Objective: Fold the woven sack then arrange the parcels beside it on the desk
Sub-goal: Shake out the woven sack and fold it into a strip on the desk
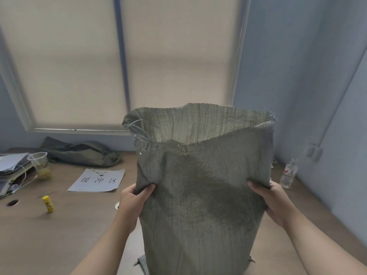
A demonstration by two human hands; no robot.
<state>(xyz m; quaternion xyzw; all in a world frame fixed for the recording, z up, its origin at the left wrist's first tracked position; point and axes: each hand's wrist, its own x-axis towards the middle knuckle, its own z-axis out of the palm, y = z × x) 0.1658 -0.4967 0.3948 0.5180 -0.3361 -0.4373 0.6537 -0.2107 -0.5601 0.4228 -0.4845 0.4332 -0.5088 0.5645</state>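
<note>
The small yellow glue stick [48,204] left of the grey-green woven sack [202,205] risks being swept over when the left hand [135,201] and right hand [273,199], fingers curled and pinching its 2 side edges, lay this upright, open-mouthed sack onto the brown desk [59,239], as does the clear plastic bottle [289,173] to its right.

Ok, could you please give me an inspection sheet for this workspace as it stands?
Surface: brown desk.
Job's things: woven sack held upright, mouth open, not yet folded; parcels, nothing seen.
Clutter: crumpled bag, plastic cup, printed sheet, glue stick, water bottle, paper stack.
Hands: left hand and right hand each grip one side of the sack.
Cables: white cable beside the paper stack.
Surroundings: drawn blinds, blue-grey wall.
</note>
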